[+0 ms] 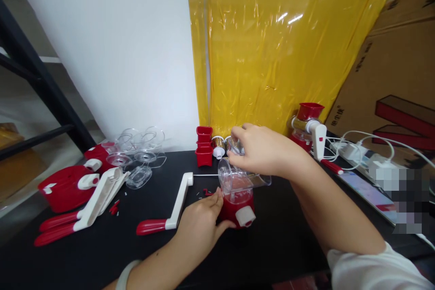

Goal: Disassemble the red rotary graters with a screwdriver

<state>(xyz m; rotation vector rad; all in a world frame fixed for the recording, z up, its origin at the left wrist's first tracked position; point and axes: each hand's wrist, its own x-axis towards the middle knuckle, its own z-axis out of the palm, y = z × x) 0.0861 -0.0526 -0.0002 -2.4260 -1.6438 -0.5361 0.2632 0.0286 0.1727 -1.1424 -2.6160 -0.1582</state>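
A small grater body with a red base (pixel 234 210) and a clear plastic housing (pixel 238 183) stands near the middle of the black table (pixel 272 244). My left hand (pixel 200 224) is closed round the red base from the left. Above the housing, my right hand (pixel 260 149) pinches a metal grater drum (pixel 235 146). A white crank with a red handle (pixel 170 213) lies flat just left of my left hand.
Red hoppers (pixel 204 145) and another drum (pixel 218 146) stand at the back. Clear parts (pixel 139 156), red bases (pixel 66 186) and more cranks (pixel 84 213) lie at the left. An assembled grater (pixel 309 129), white cables, a power strip (pixel 367 163) and cardboard boxes fill the right.
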